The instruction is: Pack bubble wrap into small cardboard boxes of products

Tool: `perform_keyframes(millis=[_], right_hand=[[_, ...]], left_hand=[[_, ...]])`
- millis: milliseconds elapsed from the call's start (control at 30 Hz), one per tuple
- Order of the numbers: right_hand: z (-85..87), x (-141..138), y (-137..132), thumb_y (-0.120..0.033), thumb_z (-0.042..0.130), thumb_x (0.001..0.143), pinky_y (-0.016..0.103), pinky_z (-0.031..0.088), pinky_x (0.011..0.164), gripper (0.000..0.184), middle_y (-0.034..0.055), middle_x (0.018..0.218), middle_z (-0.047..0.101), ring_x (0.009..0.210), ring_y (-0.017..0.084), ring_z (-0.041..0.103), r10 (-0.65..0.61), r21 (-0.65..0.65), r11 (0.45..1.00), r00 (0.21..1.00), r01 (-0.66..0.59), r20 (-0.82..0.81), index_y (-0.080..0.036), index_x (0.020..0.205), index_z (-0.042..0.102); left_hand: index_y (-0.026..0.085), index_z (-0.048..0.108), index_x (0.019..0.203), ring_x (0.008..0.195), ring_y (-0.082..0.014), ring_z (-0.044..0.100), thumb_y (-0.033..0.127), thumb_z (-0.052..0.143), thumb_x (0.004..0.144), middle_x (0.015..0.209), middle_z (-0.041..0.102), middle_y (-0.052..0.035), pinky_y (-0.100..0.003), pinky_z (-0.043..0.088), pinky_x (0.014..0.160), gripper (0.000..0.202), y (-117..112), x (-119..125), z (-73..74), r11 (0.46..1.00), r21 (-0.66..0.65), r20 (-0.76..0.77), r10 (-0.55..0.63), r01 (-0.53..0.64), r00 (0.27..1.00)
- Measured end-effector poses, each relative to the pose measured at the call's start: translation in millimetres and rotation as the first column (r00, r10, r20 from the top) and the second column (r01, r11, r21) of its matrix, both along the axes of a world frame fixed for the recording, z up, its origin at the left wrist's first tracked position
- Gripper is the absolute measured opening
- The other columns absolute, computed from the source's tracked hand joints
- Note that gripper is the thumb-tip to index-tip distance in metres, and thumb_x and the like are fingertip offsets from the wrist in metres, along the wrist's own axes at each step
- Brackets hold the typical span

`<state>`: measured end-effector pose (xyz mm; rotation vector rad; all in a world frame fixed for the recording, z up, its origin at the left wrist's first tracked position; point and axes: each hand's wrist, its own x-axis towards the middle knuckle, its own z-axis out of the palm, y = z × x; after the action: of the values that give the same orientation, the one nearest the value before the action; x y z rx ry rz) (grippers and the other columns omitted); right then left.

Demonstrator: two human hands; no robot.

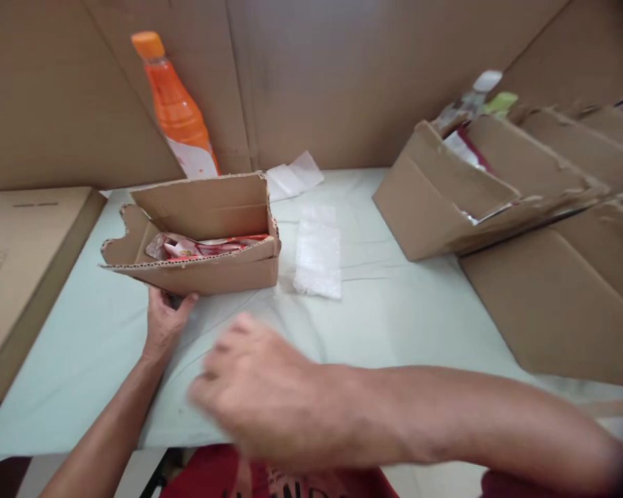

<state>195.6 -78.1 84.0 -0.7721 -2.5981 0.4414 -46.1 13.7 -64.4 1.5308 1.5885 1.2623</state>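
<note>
An open cardboard box (223, 277) with a cut, wavy rim stands toward the left of the cloth-covered table. Red and white plastic packets (208, 247) lie inside it. My left hand (167, 321) grips the lower front edge of this box near its left end, thumb outside and the other fingers partly hidden beneath. In front of the box, nearer to me, my right hand (264, 387) is smeared by motion. Its fingers look curled, but whether anything is in them does not show. Just behind the box stands an orange bottle (179, 111) with an orange cap.
Bubble wrap (318, 256) and folded white sheets (293, 176) lie right of the box. Several cardboard bins (430, 187) line the right side, one with bottles and packets. A flat carton (25, 263) lies left. Cardboard panels (368, 83) wall the back. Something red (208, 474) shows below the table edge.
</note>
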Motion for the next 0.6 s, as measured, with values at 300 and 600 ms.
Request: perform_keyframes(millis=[300, 600], right_hand=[[-93.1, 146, 24, -0.014, 0.062, 0.088, 0.048, 0.047, 0.092, 0.043, 0.0185, 0.141, 0.062, 0.121, 0.036, 0.059, -0.556, 0.118, 0.827, 0.766, 0.55, 0.321, -0.016, 0.131, 0.064], [-82.2, 157, 5, -0.02, 0.049, 0.099, 0.042, 0.048, 0.095, 0.026, 0.0078, 0.108, 0.078, 0.101, 0.025, 0.071, -0.509, -0.181, 0.836, 0.855, 0.518, 0.099, -0.021, 0.109, 0.074]], left_hand=[[0.016, 0.048, 0.132, 0.12, -0.0289, 0.061, 0.041, 0.077, 0.073, 0.12, 0.064, -0.0125, -0.047, 0.047, 0.11, 0.069, 2, 7, 2.4, 1.0, 0.009, 0.015, 0.013, -0.013, 1.0], [0.022, 0.028, 0.16, 0.146, -0.0357, 0.04, 0.025, 0.071, 0.085, 0.157, 0.041, -0.0167, -0.055, 0.033, 0.122, 0.086, -110, 45, 47.7, 0.954, 0.297, -0.371, 0.083, 0.033, 0.925]])
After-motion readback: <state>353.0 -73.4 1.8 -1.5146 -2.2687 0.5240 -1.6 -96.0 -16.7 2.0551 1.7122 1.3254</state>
